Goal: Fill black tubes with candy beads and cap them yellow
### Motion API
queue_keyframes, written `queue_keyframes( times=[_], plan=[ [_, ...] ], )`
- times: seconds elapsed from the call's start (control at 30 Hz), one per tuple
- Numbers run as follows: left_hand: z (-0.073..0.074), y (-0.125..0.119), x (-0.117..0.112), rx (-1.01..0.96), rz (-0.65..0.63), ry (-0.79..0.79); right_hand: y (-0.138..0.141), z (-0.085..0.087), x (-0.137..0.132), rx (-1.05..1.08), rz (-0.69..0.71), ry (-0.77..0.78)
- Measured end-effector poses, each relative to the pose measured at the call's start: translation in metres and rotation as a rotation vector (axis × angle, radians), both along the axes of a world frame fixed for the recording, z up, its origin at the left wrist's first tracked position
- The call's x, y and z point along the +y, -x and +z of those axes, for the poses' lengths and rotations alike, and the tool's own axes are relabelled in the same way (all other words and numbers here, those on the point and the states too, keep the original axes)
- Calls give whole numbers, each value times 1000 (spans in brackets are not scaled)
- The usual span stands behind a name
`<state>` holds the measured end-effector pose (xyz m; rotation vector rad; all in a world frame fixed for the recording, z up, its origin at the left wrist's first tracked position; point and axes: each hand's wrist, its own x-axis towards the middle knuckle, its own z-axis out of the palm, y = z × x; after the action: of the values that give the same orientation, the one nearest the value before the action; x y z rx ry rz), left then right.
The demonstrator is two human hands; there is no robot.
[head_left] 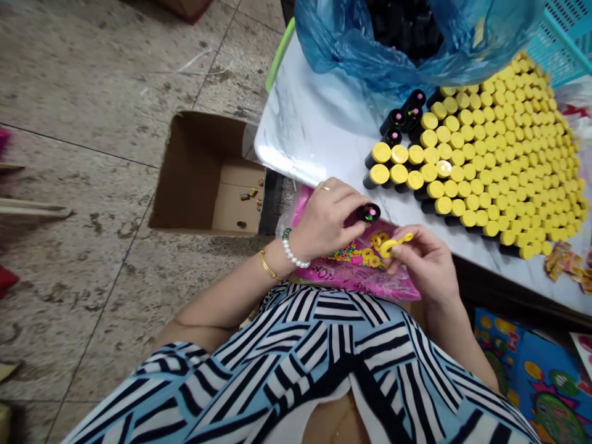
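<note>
My left hand (326, 216) is closed around a small black tube (371, 213), its open mouth turned up with something pink and green inside. Between the thumb and fingers of my right hand (430, 262) is a yellow plastic piece (393, 245) with a round end and a thin stem. Below both hands, a pink plastic bag (319, 271) lies on my lap. Small coloured beads (346, 253) and more yellow pieces (372, 258) show in it. Several uncapped black tubes (401, 117) stand on the table, close to rows of yellow-capped tubes (476, 166).
The white marbled table (305, 117) carries a blue plastic bag (333, 49) holding black tubes and a turquoise basket (562, 43). An open cardboard box (189, 179) with a few small bits inside sits at the table's left. Blue printed packaging (531, 370) lies low at right.
</note>
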<state>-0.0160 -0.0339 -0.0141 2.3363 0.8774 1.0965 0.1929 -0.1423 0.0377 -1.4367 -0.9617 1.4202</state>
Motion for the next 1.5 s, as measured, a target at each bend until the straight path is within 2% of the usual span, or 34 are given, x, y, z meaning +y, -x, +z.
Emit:
queue_keyframes(
  times=[0.1, 0.27, 0.6, 0.7, 0.8, 0.9, 1.0, 1.07, 1.17, 1.27, 1.33, 1.5],
  plan=[
    [-1, -14, 0, -2, -25, 7, 2, 0, 18, 21, -152, -58],
    [-4, -25, 4, 10, -30, 30, 15, -10, 43, 22, -278, -76],
    [-3, -29, 9, 56, -18, 57, 20, -23, 54, -21, -329, -125],
    [2, -31, 11, 76, -14, 58, 20, -25, 57, -68, -337, -150],
    [13, -28, 6, 128, 2, 76, 20, -26, 59, -137, -341, -184],
    [28, -25, -3, 119, -41, 277, 20, -28, 58, -214, -355, -227],
    [32, -30, -8, -116, -127, 649, 19, -29, 56, -250, -339, -247],
    [26, -40, -9, -318, -115, 855, 20, -30, 55, -250, -310, -232],
    [9, -53, -12, -502, -74, 965, 22, -31, 53, -278, -307, -221],
    [-4, -54, -15, -554, -118, 944, 22, -31, 51, -259, -306, -209],
    [-8, -49, -15, -525, -141, 866, 21, -32, 51, -213, -297, -206],
    [-7, -40, -15, -337, -119, 450, 16, -30, 51, -138, -311, -247]
  ],
)
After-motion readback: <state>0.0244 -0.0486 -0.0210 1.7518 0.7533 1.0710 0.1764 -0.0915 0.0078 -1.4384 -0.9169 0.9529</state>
